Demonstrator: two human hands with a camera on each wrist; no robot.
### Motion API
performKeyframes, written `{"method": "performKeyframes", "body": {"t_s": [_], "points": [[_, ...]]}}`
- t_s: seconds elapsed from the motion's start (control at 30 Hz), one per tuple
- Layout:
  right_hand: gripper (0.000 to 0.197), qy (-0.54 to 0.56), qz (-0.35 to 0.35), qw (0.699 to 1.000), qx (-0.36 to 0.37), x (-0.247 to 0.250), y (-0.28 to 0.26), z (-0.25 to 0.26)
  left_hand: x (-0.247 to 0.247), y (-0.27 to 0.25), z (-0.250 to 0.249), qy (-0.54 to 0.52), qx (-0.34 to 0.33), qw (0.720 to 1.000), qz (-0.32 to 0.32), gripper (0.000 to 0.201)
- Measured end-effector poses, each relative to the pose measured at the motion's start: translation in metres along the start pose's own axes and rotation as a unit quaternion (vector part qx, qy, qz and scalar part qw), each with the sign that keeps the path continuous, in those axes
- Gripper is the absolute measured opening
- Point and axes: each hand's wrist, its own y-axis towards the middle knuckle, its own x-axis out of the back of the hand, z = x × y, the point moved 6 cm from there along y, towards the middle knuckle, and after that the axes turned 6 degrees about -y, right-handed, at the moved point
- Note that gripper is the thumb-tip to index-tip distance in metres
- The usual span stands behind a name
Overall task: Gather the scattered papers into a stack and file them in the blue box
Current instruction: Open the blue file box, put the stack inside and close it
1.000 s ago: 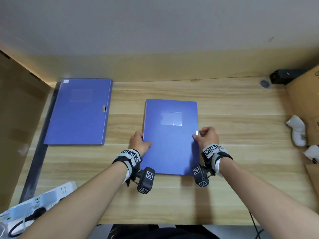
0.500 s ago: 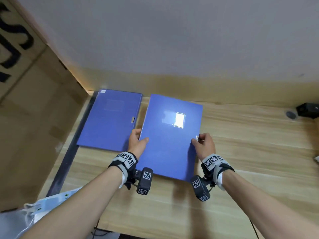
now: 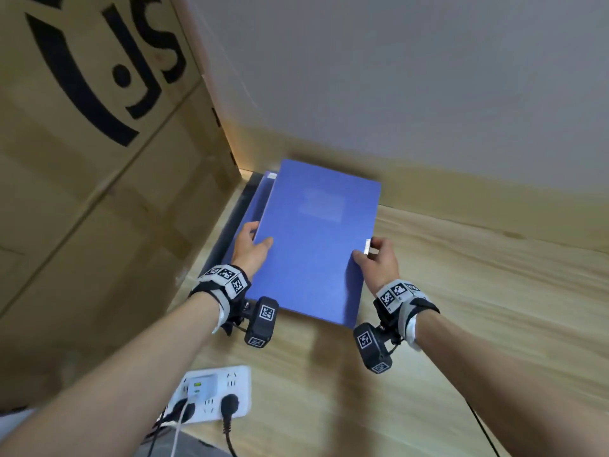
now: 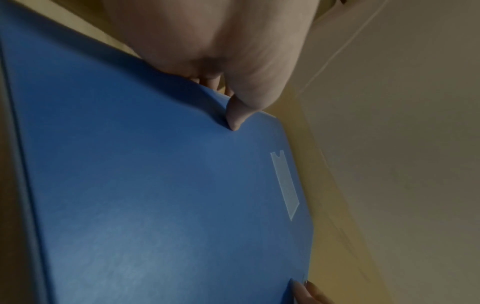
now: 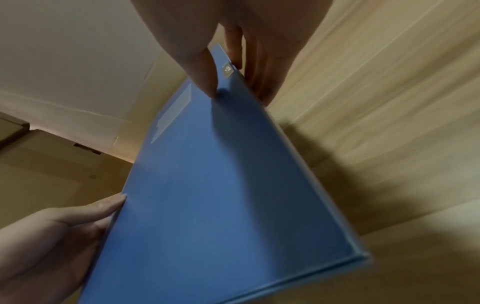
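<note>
A closed blue file box (image 3: pixel 313 245) is held off the wooden desk (image 3: pixel 478 308) between both hands, above a second blue box (image 3: pixel 260 199) that lies flat at the desk's far left and is mostly hidden under it. My left hand (image 3: pixel 252 247) grips the held box's left edge, thumb on top. My right hand (image 3: pixel 374 258) grips its right edge beside the small white clasp (image 3: pixel 368 247). The left wrist view shows the box (image 4: pixel 161 195) under my left thumb (image 4: pixel 236 117). In the right wrist view my thumb (image 5: pixel 205 78) presses the lid of the box (image 5: pixel 221 195). No loose papers show.
A large cardboard carton (image 3: pixel 92 166) stands as a wall along the left side, close to the boxes. A white power strip (image 3: pixel 214 394) with plugs and cables lies at the desk's near left edge. A pale wall (image 3: pixel 428 77) rises behind the desk.
Both hands have lifted the closed blue box from the middle of the desk and carried it left. It now hangs over the second blue box by the carton.
</note>
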Motion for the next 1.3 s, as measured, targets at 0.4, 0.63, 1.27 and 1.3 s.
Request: {"method": "performKeyframes", "body": {"t_s": [0.4,0.63,1.27,1.3], "points": [[0.059,0.035,0.067,0.997,0.002,-0.094,0.004,0.007,0.038,0.08,0.02,0.124,-0.01,0.991,0.054,0.057],[0.081,0.026,0.088,0.996,-0.008,-0.104,0.003,0.007,0.039,0.091,0.033,0.113,-0.006,0.993,0.033,0.058],[0.076,-0.063,0.054,0.996,-0.023,-0.07,-0.007,0.025,0.043,0.08,0.013,0.198,-0.081,0.977,-0.016,0.086],[0.077,-0.068,0.038,0.997,-0.02,-0.061,-0.007,0.023,0.042,0.074,0.008,0.197,-0.089,0.976,-0.025,0.086]]}}
